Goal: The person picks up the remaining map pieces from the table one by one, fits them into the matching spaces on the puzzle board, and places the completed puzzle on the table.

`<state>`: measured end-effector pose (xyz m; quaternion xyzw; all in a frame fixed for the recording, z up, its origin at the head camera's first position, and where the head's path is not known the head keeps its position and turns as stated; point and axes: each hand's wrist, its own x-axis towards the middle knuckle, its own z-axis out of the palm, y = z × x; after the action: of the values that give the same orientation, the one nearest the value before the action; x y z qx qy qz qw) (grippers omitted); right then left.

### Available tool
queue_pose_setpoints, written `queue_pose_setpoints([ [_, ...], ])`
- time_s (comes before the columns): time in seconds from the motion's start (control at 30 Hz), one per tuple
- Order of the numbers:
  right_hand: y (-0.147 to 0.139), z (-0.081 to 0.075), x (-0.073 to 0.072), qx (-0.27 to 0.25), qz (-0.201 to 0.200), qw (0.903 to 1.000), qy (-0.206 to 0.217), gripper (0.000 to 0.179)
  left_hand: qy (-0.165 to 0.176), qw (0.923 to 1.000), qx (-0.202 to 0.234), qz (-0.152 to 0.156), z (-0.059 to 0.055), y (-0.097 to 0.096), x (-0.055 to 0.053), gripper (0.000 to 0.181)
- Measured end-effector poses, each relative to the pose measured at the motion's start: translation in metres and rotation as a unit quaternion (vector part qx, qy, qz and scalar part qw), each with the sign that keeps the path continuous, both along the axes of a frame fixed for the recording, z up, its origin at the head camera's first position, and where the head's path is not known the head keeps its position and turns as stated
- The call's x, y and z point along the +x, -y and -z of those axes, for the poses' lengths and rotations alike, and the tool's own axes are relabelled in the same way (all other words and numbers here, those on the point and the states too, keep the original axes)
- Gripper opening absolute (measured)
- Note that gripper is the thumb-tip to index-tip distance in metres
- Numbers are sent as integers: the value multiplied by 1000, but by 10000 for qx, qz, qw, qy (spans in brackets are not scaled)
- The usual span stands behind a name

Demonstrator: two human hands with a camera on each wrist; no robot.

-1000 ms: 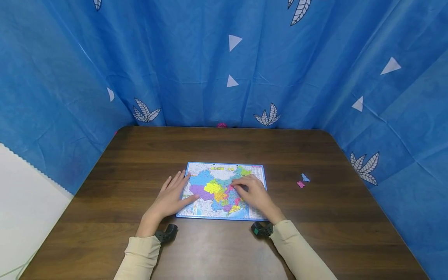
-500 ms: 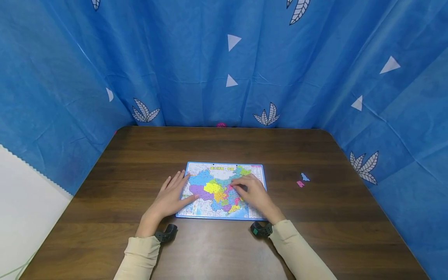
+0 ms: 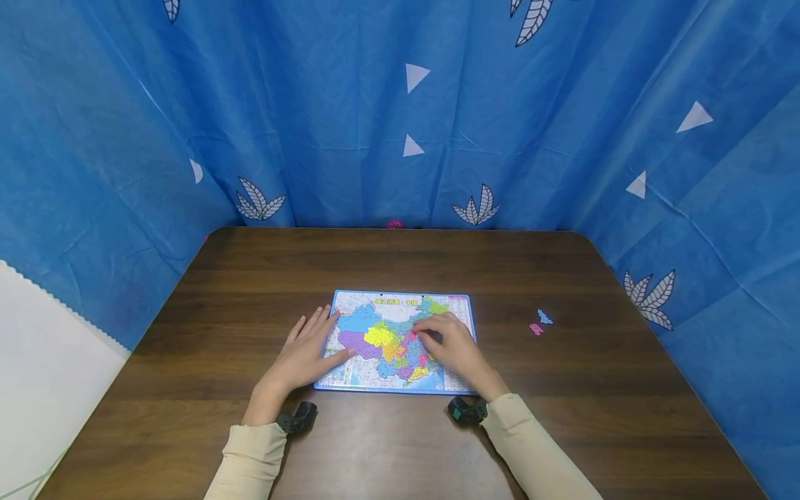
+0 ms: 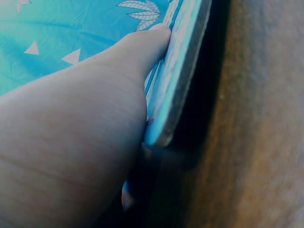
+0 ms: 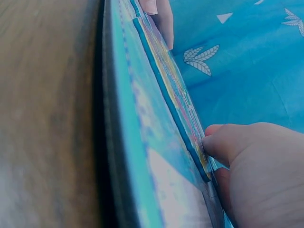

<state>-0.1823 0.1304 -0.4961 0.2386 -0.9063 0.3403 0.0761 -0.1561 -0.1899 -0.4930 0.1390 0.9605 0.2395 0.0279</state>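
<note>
A map jigsaw board (image 3: 459, 378) with a blue border lies on the table, its coloured pieces forming a map of China. Over its left edge my left hand (image 3: 306, 351) lies spread, thumb reaching across the lower left part; in the left wrist view the thumb (image 4: 154, 40) touches the board's face. My right hand (image 3: 456, 347) comes from the right, thumb and forefinger pinched on a small pink puzzle piece (image 3: 413, 335) near the middle of the map. The right wrist view shows the right fingertips (image 5: 216, 142) right at the layer of pieces.
Two loose puzzle pieces, a blue one (image 3: 545, 317) and a pink one (image 3: 536, 329), lie on the brown wooden table (image 3: 600, 389) right of the board. A blue curtain (image 3: 350, 118) hangs behind the table and along its sides.
</note>
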Motion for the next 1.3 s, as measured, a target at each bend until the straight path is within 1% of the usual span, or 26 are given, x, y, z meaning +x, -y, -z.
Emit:
queue_pose_setpoints([
  [0.27, -2, 2, 1, -20, 70, 9999, -85, 18, 18, 10000, -27, -6, 1, -1, 0, 95],
  [0.47, -3, 0, 6, -91, 115, 9998, -104, 21, -5, 10000, -33, 4, 0, -1, 0, 94],
  [0.77, -5, -2, 9, -106, 241, 9996, 30, 20, 5, 10000, -40, -9, -1, -1, 0, 94],
  [1.3, -8, -4, 11, -140, 198, 9995, 193, 19, -1, 10000, -16, 5, 0, 0, 0, 94],
])
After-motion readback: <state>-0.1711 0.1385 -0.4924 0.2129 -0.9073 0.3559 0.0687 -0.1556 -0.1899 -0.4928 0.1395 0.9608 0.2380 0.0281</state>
